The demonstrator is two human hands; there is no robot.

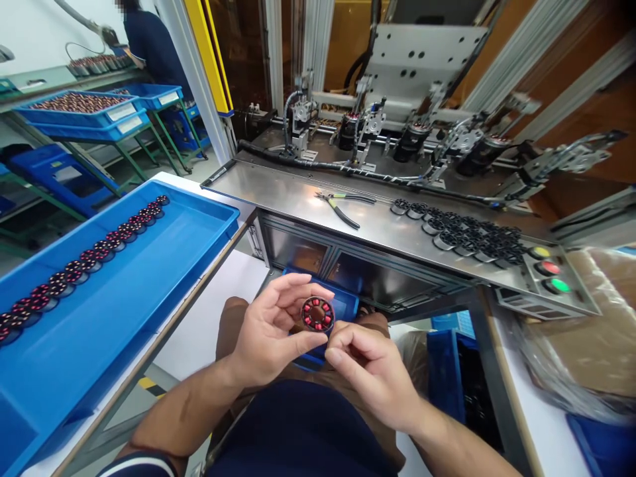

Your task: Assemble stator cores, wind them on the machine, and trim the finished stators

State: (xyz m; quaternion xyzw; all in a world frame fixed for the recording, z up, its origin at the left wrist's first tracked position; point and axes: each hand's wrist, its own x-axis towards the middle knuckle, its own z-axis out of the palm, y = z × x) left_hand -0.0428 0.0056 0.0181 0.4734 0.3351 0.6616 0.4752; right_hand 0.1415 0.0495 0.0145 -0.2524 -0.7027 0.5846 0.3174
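A small round motor stator (318,314) with red windings and a black rim is held over my lap, its wound face toward me. My left hand (275,324) grips it between thumb and fingers at its left side. Close against its lower right edge is my right hand (370,368), thumb and index finger pinched together. Whatever lies in that pinch, perhaps a thin wire end, is too small to make out. Green-handled cutting pliers (342,204) lie spread on the steel bench ledge (278,192) ahead.
At left, a blue tray (124,291) holds a row of wound stators (74,271). Bare black stator cores (467,235) sit on the ledge near a button box (551,275). Behind stands a winding machine (365,122). A person (156,43) works at the far left.
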